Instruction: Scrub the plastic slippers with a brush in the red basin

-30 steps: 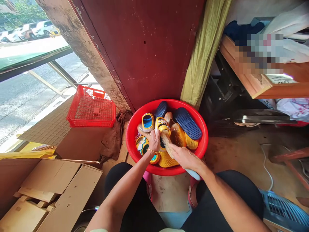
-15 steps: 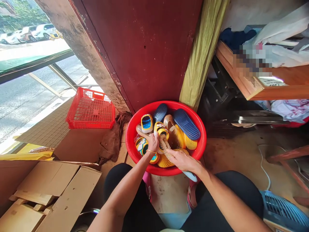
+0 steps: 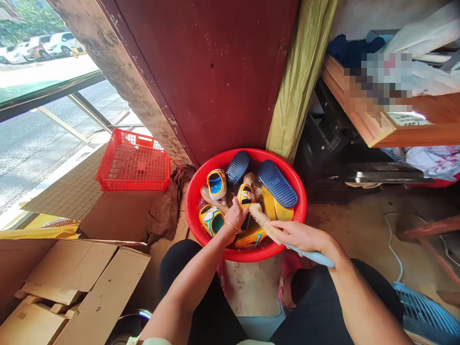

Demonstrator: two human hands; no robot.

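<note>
Your left hand [image 3: 234, 215] has its fingers closed around a small yellow slipper [image 3: 246, 200], which sits inside the red basin [image 3: 192, 206] among other slippers. Your right hand [image 3: 304, 237] has its fingers clamped on the pale blue handle of a bristle brush [image 3: 264, 221], with the bristle tip right at that slipper. Hold the slipper firmly, keep the bristles flat on its surface, and scrub with short strokes. The big navy slipper [image 3: 277, 183] lies just beyond, clear of your strokes.
</note>
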